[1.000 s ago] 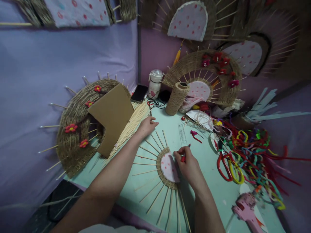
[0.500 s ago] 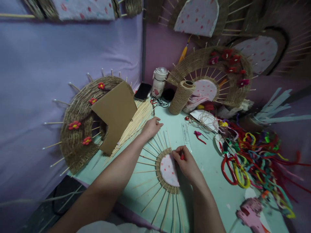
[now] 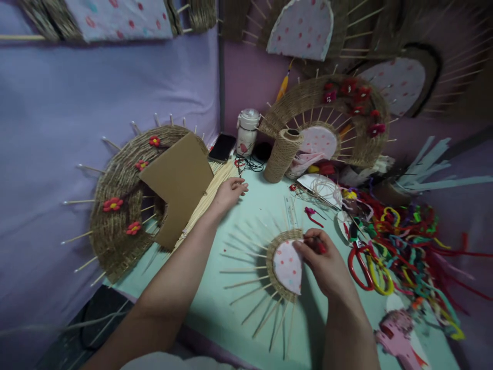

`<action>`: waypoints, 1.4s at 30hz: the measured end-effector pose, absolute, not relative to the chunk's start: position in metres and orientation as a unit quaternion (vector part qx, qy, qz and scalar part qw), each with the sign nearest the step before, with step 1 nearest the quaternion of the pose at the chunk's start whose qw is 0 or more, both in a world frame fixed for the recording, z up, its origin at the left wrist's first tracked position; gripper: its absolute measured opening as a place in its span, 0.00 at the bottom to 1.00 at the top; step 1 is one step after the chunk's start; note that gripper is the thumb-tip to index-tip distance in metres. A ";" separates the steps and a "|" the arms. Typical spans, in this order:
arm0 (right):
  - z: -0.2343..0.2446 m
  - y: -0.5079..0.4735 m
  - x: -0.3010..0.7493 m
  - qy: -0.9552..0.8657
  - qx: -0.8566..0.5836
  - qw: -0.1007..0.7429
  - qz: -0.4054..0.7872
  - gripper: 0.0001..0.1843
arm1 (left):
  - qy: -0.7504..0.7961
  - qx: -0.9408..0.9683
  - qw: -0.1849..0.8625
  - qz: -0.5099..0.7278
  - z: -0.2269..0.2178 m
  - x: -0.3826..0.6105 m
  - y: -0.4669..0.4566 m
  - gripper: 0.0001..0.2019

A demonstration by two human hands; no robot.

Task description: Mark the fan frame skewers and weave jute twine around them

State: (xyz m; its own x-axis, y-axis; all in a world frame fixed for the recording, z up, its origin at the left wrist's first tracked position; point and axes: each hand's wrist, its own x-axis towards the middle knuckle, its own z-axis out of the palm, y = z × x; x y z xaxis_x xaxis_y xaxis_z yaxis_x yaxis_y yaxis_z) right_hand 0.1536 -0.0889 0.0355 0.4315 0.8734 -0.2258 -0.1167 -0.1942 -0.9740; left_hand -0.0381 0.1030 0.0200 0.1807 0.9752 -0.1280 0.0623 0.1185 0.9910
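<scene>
My right hand (image 3: 325,264) is closed on the straight edge of a small half-round fan (image 3: 287,264) with a dotted pink centre, a woven rim and thin sticks radiating out; a small red piece shows between its fingers. The fan is lifted a little off the mint table (image 3: 239,308). My left hand (image 3: 229,192) reaches out to the bundle of thin wooden sticks (image 3: 210,198), fingers loosely bent on it. A brown cardboard piece (image 3: 177,180) leans just left of that hand.
A large woven fan with red flowers (image 3: 123,200) leans on the left wall. A twine spool (image 3: 282,154), white jar (image 3: 246,131), phone (image 3: 222,147) and second woven fan (image 3: 327,115) stand behind. Red scissors (image 3: 360,264), pipe cleaners (image 3: 408,246) and a pink glue gun (image 3: 396,334) lie right.
My right hand has pulled the small fan to the right and raised it off the table. My left hand has stayed at the stick bundle.
</scene>
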 end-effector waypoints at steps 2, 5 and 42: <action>0.042 -0.093 0.167 -0.252 -0.624 0.624 0.397 0.25 | 0.492 0.493 0.594 0.403 0.019 -0.039 0.104 0.12; 0.051 -0.098 0.183 -0.167 -0.605 0.716 0.304 0.27 | 0.480 0.459 0.643 0.381 0.014 -0.036 0.105 0.10; 0.002 -0.051 0.140 -0.078 -0.529 0.827 0.174 0.24 | 0.246 0.106 0.893 0.362 0.003 0.025 0.046 0.13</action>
State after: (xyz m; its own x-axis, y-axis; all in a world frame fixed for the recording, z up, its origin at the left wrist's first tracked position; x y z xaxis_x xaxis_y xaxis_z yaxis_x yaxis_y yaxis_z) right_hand 0.1396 -0.0507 0.0016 0.9271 0.3708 -0.0555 -0.2054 0.3786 -0.9025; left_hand 0.0246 0.0462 0.0027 0.6170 0.6984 -0.3626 -0.5946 0.7156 0.3665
